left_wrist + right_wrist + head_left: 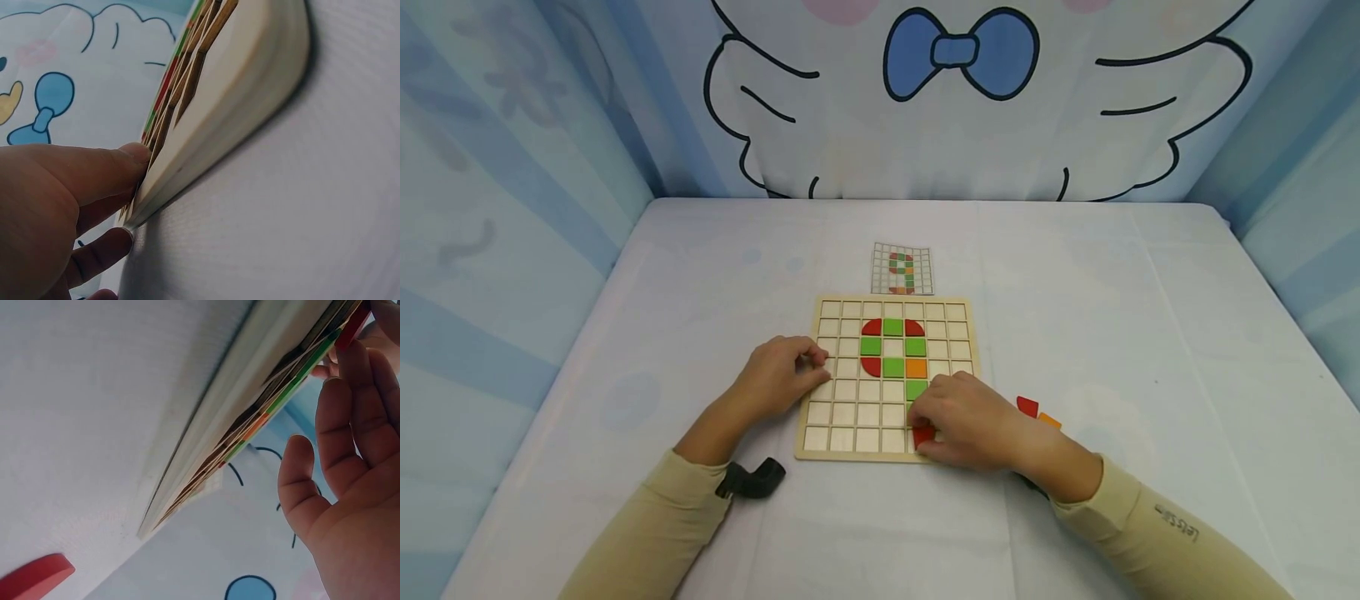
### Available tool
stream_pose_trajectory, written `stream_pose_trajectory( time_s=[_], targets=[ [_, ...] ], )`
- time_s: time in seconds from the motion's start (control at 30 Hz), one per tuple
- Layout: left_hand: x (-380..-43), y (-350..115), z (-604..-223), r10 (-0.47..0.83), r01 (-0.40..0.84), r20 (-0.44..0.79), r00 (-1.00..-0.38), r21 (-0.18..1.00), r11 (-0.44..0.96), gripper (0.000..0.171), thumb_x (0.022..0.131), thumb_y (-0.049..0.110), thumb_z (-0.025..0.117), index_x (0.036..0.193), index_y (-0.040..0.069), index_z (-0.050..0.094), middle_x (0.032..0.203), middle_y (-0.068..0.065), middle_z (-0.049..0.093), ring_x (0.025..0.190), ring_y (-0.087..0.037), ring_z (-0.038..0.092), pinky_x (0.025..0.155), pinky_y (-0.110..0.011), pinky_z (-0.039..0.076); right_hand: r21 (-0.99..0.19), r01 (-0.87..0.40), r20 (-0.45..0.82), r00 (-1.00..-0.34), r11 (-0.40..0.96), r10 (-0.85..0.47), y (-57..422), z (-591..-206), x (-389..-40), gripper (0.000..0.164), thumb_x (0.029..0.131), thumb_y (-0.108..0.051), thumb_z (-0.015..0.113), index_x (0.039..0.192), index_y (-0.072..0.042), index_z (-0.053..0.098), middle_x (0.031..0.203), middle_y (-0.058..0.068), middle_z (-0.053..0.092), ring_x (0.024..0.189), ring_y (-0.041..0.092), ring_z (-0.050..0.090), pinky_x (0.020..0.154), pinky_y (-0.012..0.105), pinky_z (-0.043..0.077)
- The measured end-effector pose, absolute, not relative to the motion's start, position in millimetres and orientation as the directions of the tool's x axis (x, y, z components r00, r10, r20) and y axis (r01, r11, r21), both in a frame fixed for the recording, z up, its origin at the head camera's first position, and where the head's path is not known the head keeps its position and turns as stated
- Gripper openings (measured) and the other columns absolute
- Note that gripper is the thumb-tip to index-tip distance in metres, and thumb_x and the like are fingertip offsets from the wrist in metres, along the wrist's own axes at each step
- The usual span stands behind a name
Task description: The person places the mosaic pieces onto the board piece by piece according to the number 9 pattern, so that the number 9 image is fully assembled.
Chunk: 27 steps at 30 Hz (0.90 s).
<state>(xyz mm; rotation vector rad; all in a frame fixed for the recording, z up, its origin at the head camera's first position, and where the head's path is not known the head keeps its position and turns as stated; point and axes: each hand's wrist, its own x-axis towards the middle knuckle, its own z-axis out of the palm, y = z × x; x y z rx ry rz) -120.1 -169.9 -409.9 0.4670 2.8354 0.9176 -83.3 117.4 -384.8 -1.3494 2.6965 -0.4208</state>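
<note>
A wooden grid board lies on the table with red, green and orange tiles in its cells. Its left edge is held by my left hand; the left wrist view has the thumb on the rim and a fingertip against the side. Over the lower right cells, my right hand pinches a red tile with one rounded corner. That red tile also shows between the fingers in the right wrist view, tilted above the board. The right hand hides the cells beneath it.
Behind the board lies a small pattern card showing a coloured grid. Right of the board, partly behind the right forearm, are a loose red tile and an orange tile. Printed curtains stand around the white table.
</note>
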Motion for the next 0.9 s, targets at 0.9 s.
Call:
stream_pose_trajectory(
  time_s=[0.9],
  targets=[
    [-119.8,-170.1,-409.8,0.332,0.258,-0.018,-0.943,0.589,0.766,0.013,0.092,0.02,0.075,0.091,0.012,0.065,0.105,-0.001,0.069,0.089,-0.022,0.054,0.08,-0.04,0.043,-0.376,-0.75,0.009,-0.591,0.545,-0.807,117.0,-385.8,-84.9,0.012,0.084,-0.006,0.075,0.094,-0.012,0.074,0.085,-0.009,0.066,0.081,0.012,0.058,0.081,0.035,0.048]
  ],
)
